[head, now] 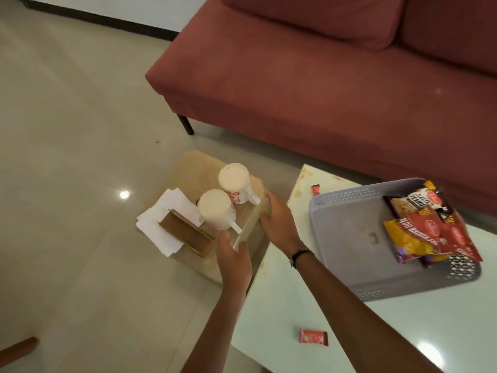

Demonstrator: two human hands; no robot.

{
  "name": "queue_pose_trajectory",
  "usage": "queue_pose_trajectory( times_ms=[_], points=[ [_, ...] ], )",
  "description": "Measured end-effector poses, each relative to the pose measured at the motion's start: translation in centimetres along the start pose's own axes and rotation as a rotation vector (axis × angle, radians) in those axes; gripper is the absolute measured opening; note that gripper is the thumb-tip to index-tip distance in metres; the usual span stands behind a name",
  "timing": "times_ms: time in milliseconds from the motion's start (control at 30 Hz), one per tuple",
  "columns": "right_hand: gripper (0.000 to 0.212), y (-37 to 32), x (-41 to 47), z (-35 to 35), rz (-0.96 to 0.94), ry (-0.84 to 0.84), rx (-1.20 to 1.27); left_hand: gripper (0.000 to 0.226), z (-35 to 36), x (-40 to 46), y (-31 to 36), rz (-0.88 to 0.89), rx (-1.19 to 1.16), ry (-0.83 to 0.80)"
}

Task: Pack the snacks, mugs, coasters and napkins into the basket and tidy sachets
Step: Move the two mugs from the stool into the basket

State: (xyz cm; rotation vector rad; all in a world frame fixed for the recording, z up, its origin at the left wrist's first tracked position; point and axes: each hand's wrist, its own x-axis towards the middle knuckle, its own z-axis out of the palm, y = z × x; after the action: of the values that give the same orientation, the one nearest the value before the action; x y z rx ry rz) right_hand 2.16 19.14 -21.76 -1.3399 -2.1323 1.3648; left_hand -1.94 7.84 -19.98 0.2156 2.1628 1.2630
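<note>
Currently on the mugs/napkins step: left hand [233, 257] and right hand [277, 219] pinch the near edge of a clear tray [248, 224]. Just beyond the fingers: two mugs [215, 208], napkins [166, 211]. Basket [347, 224], snacks [430, 227] inside, sits right. Next: keep the tray level, carry it over.

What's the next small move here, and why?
Probably lift the clear tray and carry it toward the grey basket. Both hands already grip its near edge: left hand, right hand. The two mugs, napkins and brown holder sit on it, unpacked, while the basket holds only snack packets, leaving bare floor.
</note>
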Motion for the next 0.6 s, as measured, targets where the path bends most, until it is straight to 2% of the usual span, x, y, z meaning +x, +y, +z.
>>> queue_pose_trajectory(
  times_ms=[67, 133, 233, 333, 600],
  points=[
    [0.044, 0.3, 2.0, 1.1, 0.02, 0.0, 0.018, 0.036, 0.8, 1.3, -0.3, -0.016, -0.066, 0.03],
    [0.035, 0.6, 3.4, 1.9, -0.009, -0.012, 0.031, 0.032, 1.3, 2.3, -0.7, -0.038, -0.101, 0.069],
    [0.024, 1.2, 4.5, 2.7, -0.002, -0.02, 0.054, 0.025, 1.5, 3.8, -1.5, -0.036, -0.099, 0.082],
    [0.023, 1.8, 4.8, 3.2, -0.043, -0.066, 0.006, 0.017, 1.5, 5.2, -1.8, -0.013, -0.096, 0.077],
    [0.019, 2.1, 3.4, 2.9, -0.049, 0.016, 0.092, 0.022, 0.4, 6.1, -1.6, 0.13, -0.055, 0.051]
  ],
)
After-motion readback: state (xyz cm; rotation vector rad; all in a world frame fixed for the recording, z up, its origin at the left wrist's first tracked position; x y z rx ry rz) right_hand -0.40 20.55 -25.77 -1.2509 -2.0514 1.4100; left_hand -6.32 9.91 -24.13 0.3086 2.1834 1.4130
